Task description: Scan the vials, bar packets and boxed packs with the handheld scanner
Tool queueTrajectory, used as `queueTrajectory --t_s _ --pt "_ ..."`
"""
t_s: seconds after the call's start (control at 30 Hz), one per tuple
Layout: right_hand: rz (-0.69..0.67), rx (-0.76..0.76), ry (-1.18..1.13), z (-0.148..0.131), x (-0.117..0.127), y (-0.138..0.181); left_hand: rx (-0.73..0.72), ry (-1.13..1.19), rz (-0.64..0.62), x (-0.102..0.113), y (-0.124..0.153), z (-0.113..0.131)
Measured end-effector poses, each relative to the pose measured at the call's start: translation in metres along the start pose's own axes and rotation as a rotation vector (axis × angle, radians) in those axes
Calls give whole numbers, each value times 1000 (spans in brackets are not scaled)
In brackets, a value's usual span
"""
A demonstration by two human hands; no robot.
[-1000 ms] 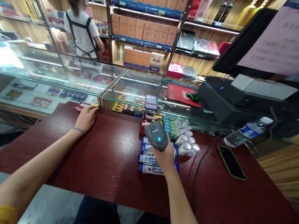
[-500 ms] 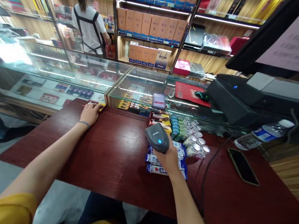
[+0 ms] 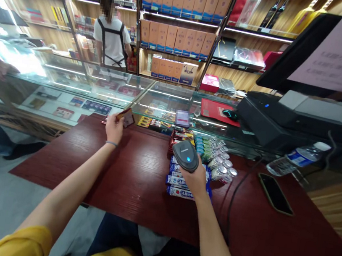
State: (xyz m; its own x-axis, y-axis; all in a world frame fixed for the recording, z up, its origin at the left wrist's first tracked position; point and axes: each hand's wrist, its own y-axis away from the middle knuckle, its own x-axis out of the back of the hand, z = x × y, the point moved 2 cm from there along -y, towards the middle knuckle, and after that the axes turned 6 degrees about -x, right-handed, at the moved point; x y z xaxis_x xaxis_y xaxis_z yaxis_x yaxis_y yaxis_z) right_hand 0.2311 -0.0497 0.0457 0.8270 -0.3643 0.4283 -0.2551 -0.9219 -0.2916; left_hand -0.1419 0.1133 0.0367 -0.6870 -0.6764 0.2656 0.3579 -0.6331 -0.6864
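My left hand (image 3: pixel 114 128) is closed on a flat brown packet (image 3: pixel 128 118), held tilted at the far edge of the dark red wooden counter (image 3: pixel 139 170). Part of a red item (image 3: pixel 103 121) shows on the counter beside that hand. In my right hand (image 3: pixel 197 177) is a black barcode scanner (image 3: pixel 185 154) with a blue light on its top. It hovers over blue-and-white snack packs (image 3: pixel 177 191), partly covering them. Behind it lie brown-red boxes (image 3: pixel 178 136), with teal and green packs (image 3: pixel 203 146) and several silver-topped small cans (image 3: pixel 221 169) to their right.
A glass display case (image 3: pixel 169 98) runs along the counter's far side. To the right are a water bottle (image 3: pixel 299 158), a phone (image 3: pixel 275 192), a cable (image 3: pixel 234 196) and a black monitor (image 3: pixel 320 60). One person (image 3: pixel 111 39) stands at the shelves; another person's hand (image 3: pixel 2 69) rests at left.
My left hand has lifted the brown packet and moved right, turning its flat side into view. The scanner in my right hand has shifted slightly right. The camera view has also shifted.
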Motion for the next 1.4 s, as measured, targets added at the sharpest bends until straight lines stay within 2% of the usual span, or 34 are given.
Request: queueTrajectory --t_s 0.13,0.23,0.3,0.4,0.57,0.73,0.87,1.0,1.1,1.3,1.4 --pt "7 -13 -15 1 9 -4 260 526 73 -48 33 49" --pt "16 -7 4 0 17 -6 496 928 16 -86 64 88" --pt "37 -10 26 -1 20 -6 631 1083 -11 -107 82 110" --pt "80 -18 69 -3 24 -8 750 1225 -12 -129 99 132" --pt "77 5 139 -1 27 -10 833 1318 -18 -147 109 142" --pt "66 14 231 3 26 -11 837 1319 -25 -148 109 134" --pt "38 -32 166 1 27 -11 864 1321 16 -145 108 131" --pt "131 -40 45 6 29 -13 810 1301 12 -141 102 135" --pt "239 -36 -56 12 31 -15 671 1227 -1 -133 90 144" --pt "312 -71 -200 13 38 -17 182 801 -107 -115 57 170" --pt "350 -60 -208 10 42 -17 -137 560 -260 -114 50 185"
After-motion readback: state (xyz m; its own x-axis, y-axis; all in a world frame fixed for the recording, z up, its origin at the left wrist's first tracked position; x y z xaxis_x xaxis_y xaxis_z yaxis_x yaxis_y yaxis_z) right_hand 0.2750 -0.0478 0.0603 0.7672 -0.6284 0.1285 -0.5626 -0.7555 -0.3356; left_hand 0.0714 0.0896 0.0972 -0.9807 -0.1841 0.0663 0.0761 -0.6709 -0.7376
